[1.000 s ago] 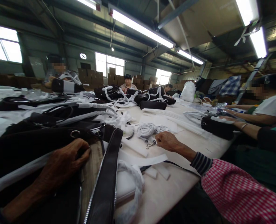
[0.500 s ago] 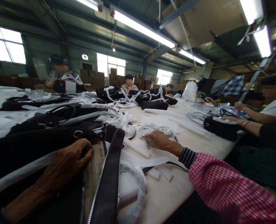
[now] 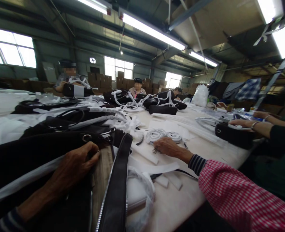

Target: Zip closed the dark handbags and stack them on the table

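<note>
My left hand has its fingers curled over the opening edge of a black handbag at lower left. The bag's beige lining and a zippered black flap show beside that hand. Out on the table, my right hand is closed at the front of a coiled strap wrapped in white. A metal clasp pokes out by its fingertips. Another coil lies just right of the first. The fingertips of my right hand are partly hidden.
White foam strips and a clear plastic-wrapped handle lie on the white table. Black bags with white-wrapped straps are heaped at the left and back. On the right, a co-worker's hand rests on a black bag.
The view has shifted slightly, so things appear a little further right. Both my hands keep nearly the same places on the bag and at the coil.
</note>
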`<state>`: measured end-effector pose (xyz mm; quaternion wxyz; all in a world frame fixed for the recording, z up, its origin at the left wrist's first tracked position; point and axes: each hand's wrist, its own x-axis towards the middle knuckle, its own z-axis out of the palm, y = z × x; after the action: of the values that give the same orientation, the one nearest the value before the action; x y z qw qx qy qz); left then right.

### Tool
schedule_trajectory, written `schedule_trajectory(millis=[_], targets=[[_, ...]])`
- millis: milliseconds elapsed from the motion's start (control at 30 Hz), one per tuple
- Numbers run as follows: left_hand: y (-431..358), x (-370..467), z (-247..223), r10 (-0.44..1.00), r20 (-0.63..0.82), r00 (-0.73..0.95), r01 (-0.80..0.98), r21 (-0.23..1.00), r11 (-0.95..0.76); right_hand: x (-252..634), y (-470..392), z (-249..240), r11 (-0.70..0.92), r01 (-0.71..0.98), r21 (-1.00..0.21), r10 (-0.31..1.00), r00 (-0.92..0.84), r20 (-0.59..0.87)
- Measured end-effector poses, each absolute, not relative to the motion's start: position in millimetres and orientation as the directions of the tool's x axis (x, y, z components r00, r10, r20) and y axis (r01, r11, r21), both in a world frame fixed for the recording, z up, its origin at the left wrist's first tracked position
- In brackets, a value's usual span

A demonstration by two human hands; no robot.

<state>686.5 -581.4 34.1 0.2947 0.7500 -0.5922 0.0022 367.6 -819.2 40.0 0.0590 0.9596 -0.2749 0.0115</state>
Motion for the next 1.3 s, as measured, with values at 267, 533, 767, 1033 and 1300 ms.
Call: schedule_trajectory(millis=[267,533,767,1033,1300], targets=[[-571.7,682.6,51.8,-0.890,0.301,0.343,-0.729,0.683,-0.051,372.2,-785.6,76.9,-0.831,-0.455,-0.320,-0.549,0.762,0.343],[-575.7,688.7,50.1,-0.889,0.229,0.396,-0.499,0.867,0.001,441.4,-707.4,120.7,-0.754,-0.206,-0.624,-0.482,0.819,0.312],[-579.7,688.2,47.3,-0.851,0.213,0.480,-0.364,0.931,0.027,509.7,-712.7,106.9,-0.532,-0.236,-0.813,-0.449,0.893,0.035],[-576.7,684.9,44.6,-0.844,0.252,0.474,-0.324,0.941,0.099,520.1,-708.7,107.8,-0.664,-0.347,-0.662,-0.475,0.880,0.016],[-570.6,680.1,47.8,-0.844,0.276,0.460,-0.307,0.941,0.141,522.8,-701.6,113.8,-0.744,-0.386,-0.546,-0.487,0.872,0.047]])
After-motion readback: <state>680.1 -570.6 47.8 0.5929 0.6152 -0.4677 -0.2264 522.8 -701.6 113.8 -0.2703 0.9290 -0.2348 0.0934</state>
